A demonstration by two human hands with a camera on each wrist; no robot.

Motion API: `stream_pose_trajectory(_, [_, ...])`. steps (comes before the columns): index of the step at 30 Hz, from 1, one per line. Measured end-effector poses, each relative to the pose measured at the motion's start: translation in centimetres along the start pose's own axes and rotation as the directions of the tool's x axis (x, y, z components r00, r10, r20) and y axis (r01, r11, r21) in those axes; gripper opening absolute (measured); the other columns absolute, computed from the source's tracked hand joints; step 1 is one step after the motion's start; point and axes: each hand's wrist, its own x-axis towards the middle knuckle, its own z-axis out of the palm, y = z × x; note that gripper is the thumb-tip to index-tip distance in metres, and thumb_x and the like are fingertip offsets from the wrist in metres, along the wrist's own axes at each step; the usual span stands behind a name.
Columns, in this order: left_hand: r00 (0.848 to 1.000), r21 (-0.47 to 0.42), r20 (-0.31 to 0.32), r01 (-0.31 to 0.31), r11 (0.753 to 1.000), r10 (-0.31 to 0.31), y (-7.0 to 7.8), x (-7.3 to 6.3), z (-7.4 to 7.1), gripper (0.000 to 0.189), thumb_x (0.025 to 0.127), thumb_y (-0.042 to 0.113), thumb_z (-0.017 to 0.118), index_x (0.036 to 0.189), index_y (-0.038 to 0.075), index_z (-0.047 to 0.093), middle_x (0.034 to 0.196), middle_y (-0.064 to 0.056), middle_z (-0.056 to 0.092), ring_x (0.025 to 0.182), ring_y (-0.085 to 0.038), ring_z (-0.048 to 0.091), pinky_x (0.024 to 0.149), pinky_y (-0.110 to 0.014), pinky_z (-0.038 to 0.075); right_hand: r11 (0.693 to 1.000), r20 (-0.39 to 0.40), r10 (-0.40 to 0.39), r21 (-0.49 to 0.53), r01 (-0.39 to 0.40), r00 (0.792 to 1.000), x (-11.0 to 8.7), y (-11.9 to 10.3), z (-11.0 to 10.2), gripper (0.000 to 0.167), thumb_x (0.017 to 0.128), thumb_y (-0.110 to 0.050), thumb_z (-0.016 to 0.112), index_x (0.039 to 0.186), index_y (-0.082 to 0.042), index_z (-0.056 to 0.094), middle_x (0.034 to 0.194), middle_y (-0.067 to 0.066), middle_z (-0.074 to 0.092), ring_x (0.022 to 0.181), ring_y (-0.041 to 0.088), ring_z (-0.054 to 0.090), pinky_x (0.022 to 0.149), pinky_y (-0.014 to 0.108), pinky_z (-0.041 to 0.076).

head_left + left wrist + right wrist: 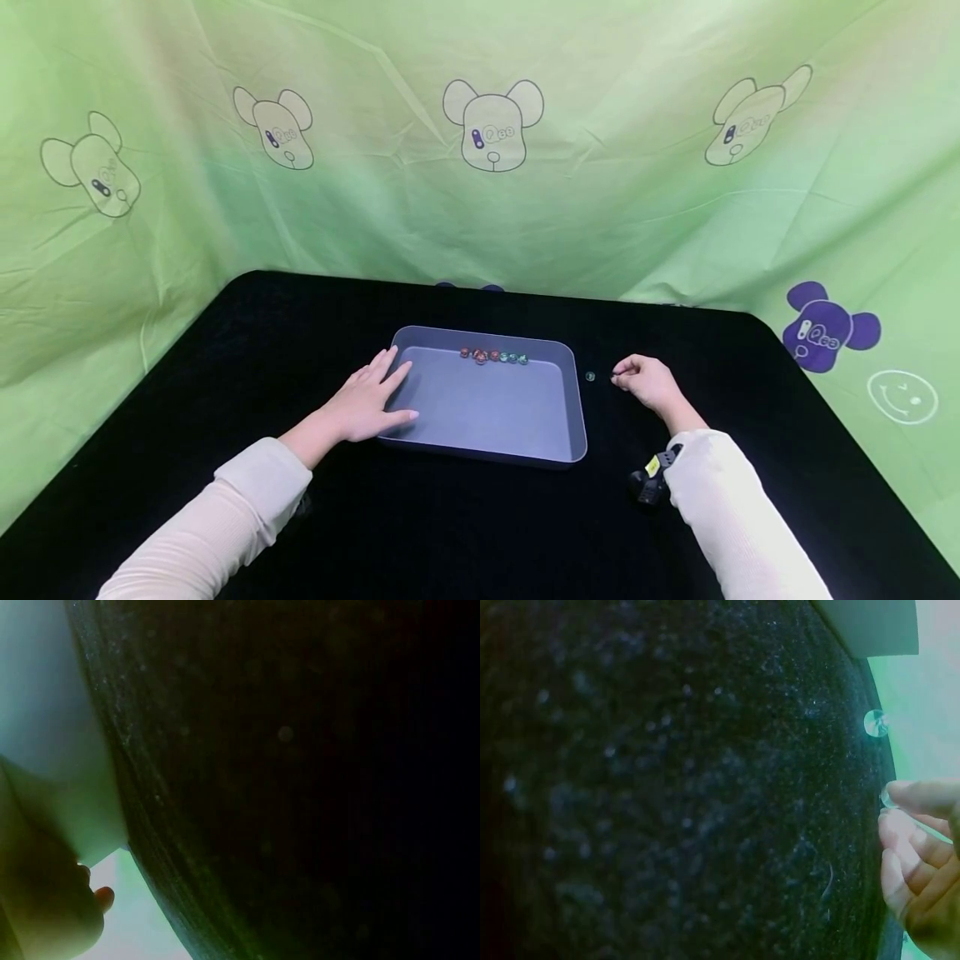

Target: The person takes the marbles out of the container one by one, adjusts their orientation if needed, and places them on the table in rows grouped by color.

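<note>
A grey rectangular tray (480,408) lies on the black table, with several red and green glass marbles (493,356) in a row near its far wall. Fingers spread, my left hand (367,402) rests over the tray's left rim; the left wrist view shows just part of that hand (52,900) and a side of the tray. To the right of the tray, my right hand (651,385) pinches a clear glass marble (886,797) between thumb and fingertips, low over the cloth. Another greenish marble (590,377) sits on the table between that hand and the tray.
Black cloth (480,533) covers the table, which has rounded far corners. Green curtains (600,225) printed with bear heads hang behind it and at both sides. A dark wrist camera (649,483) with a yellow label hangs beneath my right sleeve.
</note>
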Motion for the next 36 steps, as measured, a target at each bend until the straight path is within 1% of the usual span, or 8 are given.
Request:
stream_pose_trajectory(7, [1.000,0.005,0.004,0.001,1.000,-0.001,-0.1,0.0,0.1,0.079,0.080,0.060,0.040,0.138,0.011,0.020,0.143,-0.014,0.001,0.129,-0.027,0.000,0.098,-0.046,0.013,0.999,-0.008,-0.003,-0.034,0.003,1.000,0.1,0.0,0.2,0.015,0.076,-0.003,0.059,0.084,0.009,0.055,0.070,0.009,0.060,0.058,0.009,0.049,0.056,0.027,0.040])
stream_pose_trajectory(10, [1.000,0.012,0.013,0.011,1.000,-0.011,0.0,0.0,0.1,0.079,0.080,0.060,0.039,0.139,0.012,0.018,0.143,-0.013,0.001,0.129,-0.026,-0.001,0.099,-0.046,0.012,0.999,-0.006,-0.005,-0.037,0.005,1.000,0.1,0.0,0.1,0.015,0.076,-0.003,0.059,0.085,0.009,0.054,0.071,0.009,0.060,0.059,0.009,0.049,0.056,0.028,0.040])
stream_pose_trajectory(16, [1.000,0.010,0.015,0.011,1.000,-0.011,0.0,0.1,0.1,0.079,0.080,0.060,0.040,0.139,0.012,0.018,0.143,-0.013,0.000,0.129,-0.026,-0.002,0.099,-0.046,0.012,1.000,-0.002,0.003,-0.027,-0.004,1.000,-0.2,-0.1,-0.1,0.017,0.077,-0.003,0.059,0.087,0.009,0.054,0.072,0.009,0.060,0.060,0.010,0.050,0.056,0.027,0.040])
stream_pose_trajectory(22, [1.000,0.015,0.009,0.010,1.000,-0.011,0.0,-0.1,0.2,0.079,0.080,0.060,0.040,0.139,0.011,0.019,0.143,-0.013,0.000,0.129,-0.027,0.000,0.099,-0.046,0.012,1.000,-0.006,-0.007,0.015,0.007,1.000,-0.9,0.1,-0.4,0.019,0.077,-0.001,0.058,0.090,0.011,0.053,0.073,0.011,0.061,0.059,0.011,0.051,0.054,0.026,0.041])
stream_pose_trajectory(28, [1.000,0.013,0.003,0.007,1.000,-0.007,0.1,-0.2,0.3,0.078,0.080,0.059,0.041,0.138,0.011,0.019,0.143,-0.013,0.001,0.129,-0.027,0.001,0.099,-0.046,0.012,0.998,-0.039,-0.007,0.067,0.010,0.999,-2.0,0.5,-0.7,0.018,0.078,0.000,0.056,0.091,0.012,0.053,0.074,0.012,0.061,0.061,0.010,0.054,0.055,0.023,0.044])
stream_pose_trajectory(32, [1.000,0.014,-0.009,0.002,1.000,-0.002,0.0,-0.1,0.4,0.078,0.080,0.059,0.041,0.138,0.011,0.020,0.143,-0.013,0.001,0.129,-0.028,0.002,0.098,-0.047,0.013,0.995,-0.056,-0.019,0.101,0.025,0.998,-2.6,0.3,-0.8,0.019,0.079,-0.001,0.055,0.091,0.013,0.053,0.075,0.014,0.060,0.061,0.009,0.054,0.055,0.022,0.044])
stream_pose_trajectory(36, [1.000,0.013,-0.017,-0.002,1.000,0.002,0.1,-0.1,0.4,0.079,0.080,0.060,0.041,0.138,0.011,0.021,0.143,-0.014,0.002,0.129,-0.028,0.002,0.098,-0.047,0.013,0.990,-0.055,-0.024,0.138,0.031,0.998,-3.4,0.0,-0.6,0.019,0.079,-0.002,0.055,0.092,0.013,0.053,0.076,0.017,0.060,0.062,0.008,0.053,0.056,0.023,0.044])
